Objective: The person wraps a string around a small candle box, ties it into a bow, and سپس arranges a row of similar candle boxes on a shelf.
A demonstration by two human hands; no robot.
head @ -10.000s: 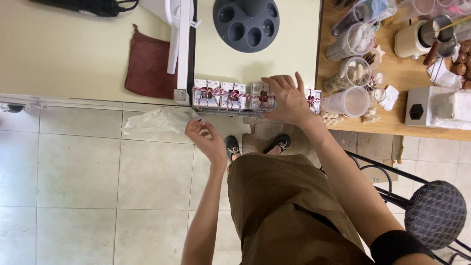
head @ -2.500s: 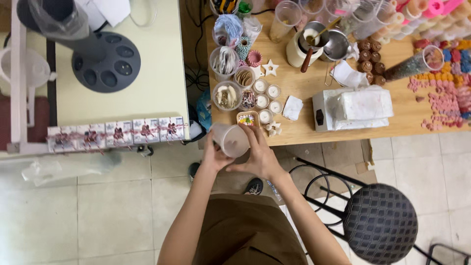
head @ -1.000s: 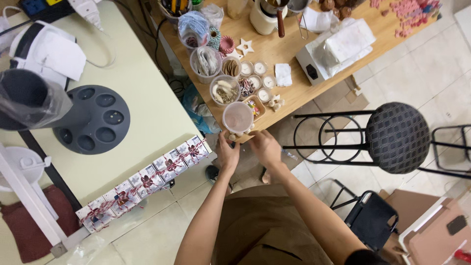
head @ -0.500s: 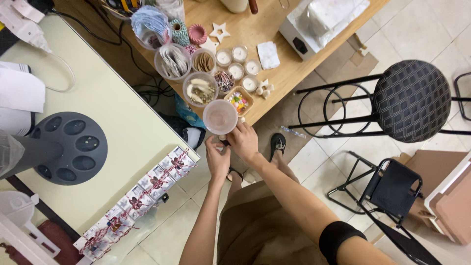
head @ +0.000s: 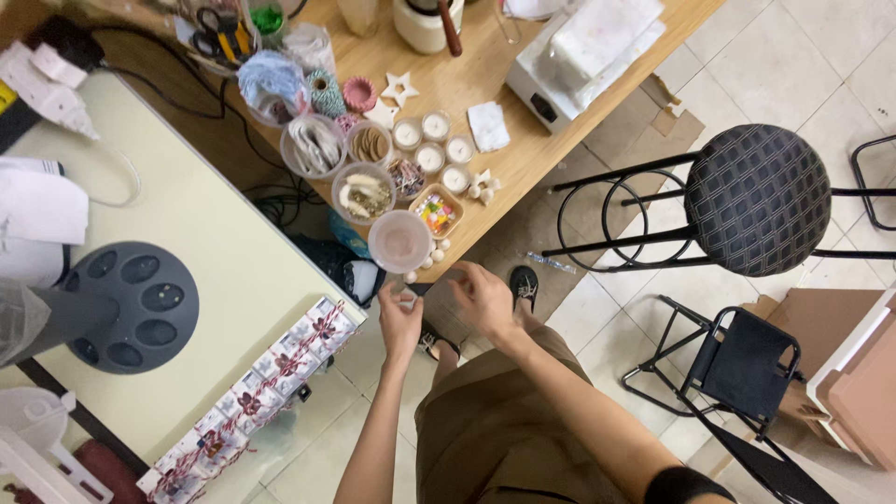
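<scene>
Both hands hover off the corner of the wooden table [head: 523, 163], just short of its edge. The left hand [head: 399, 322] has its fingertips drawn together, and a small pale bead [head: 407, 297] seems to be nipped between them; it is tiny, so I say that with some caution. The right hand [head: 481, 297] sits just beside it, back to the camera, fingers loosely curled. Whether anything lies in that palm I cannot tell.

Just beyond the left fingertips stands a clear plastic cup [head: 399, 241] at the very lip of the table, with loose pale beads [head: 431, 259] scattered between it and the hands. By the look of it, this is the gathering of those beads one at a time. A next pick calls for a fine pinch and a light touch, since they lie at the edge and could roll off.

Packages now. Beyond the cup sits a small tan tray of bright bits [head: 435, 214], then a cluster of round white tealights [head: 429, 154]. Further out from the right hand rests a white box with a dark hexagon mark [head: 560, 70]. Off to the left hand's outer side, along the pale table's edge, runs a row of small white boxes [head: 280, 369] tied with red-and-white string.
</scene>
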